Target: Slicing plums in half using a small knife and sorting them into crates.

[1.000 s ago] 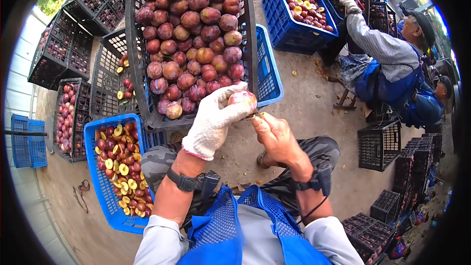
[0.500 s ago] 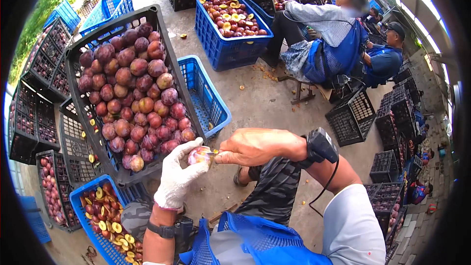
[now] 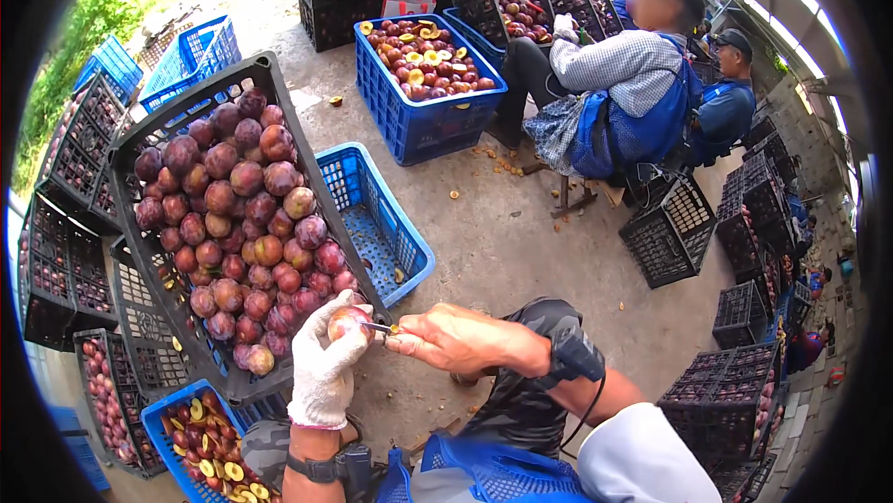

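Edged back slightly, the right hand (image 3: 454,339) pinches a knife (image 3: 377,327) against the plum (image 3: 348,321), which the gloved left hand (image 3: 323,368) holds beside the near right corner of the black crate (image 3: 331,205), so cutting seems under way.

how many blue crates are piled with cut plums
2: the near blue crate at lower left, partly cut off, and the far blue crate at upper centre; others may be hidden.

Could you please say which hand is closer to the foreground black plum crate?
Left: the left hand is beside the black plum crate, the right hand farther right.
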Demonstrator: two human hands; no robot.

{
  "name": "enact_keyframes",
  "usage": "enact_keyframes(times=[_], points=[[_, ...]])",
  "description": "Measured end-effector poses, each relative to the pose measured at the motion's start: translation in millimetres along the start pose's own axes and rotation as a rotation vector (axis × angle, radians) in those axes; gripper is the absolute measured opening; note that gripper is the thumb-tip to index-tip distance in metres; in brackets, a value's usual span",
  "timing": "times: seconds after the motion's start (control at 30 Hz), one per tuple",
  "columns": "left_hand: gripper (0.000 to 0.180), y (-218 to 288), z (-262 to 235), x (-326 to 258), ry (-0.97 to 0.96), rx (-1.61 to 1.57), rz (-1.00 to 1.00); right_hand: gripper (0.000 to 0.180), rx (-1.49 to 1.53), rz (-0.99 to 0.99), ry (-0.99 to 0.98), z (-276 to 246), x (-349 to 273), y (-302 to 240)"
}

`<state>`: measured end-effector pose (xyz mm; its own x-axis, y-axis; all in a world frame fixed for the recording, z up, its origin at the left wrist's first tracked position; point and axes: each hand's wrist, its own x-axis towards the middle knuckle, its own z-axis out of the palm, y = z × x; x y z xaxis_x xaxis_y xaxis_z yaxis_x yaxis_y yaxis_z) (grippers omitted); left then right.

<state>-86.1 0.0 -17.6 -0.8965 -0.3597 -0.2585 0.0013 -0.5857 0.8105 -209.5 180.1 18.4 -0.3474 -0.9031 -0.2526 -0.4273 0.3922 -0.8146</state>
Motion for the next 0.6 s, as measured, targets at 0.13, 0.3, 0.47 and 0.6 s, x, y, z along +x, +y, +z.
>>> enact_keyframes(times=[0.13,0.3,0.47,0.6], points=[[0.056,6.0,4.1,-2.0,-0.262,0.769,0.168,0.054,-0.342,0.078,-0.317,-45.4,2.3,-25.4],[0.058,-7.5,11.0,-6.5,-0.475,0.940,0.000,0.051,-0.493,0.148,-0.410,-16.7,4.4,-1.9],[0.059,-19.7,-10.8,-5.7,-0.196,0.300,-0.067,0.044,-0.151,-0.084,-0.095,-75.9,-11.2,0.4],[0.057,-13.2,-2.8,15.6,-0.214,-0.612,-0.307,0.038,-0.144,-0.235,0.791,-41.8,1.9,6.0]])
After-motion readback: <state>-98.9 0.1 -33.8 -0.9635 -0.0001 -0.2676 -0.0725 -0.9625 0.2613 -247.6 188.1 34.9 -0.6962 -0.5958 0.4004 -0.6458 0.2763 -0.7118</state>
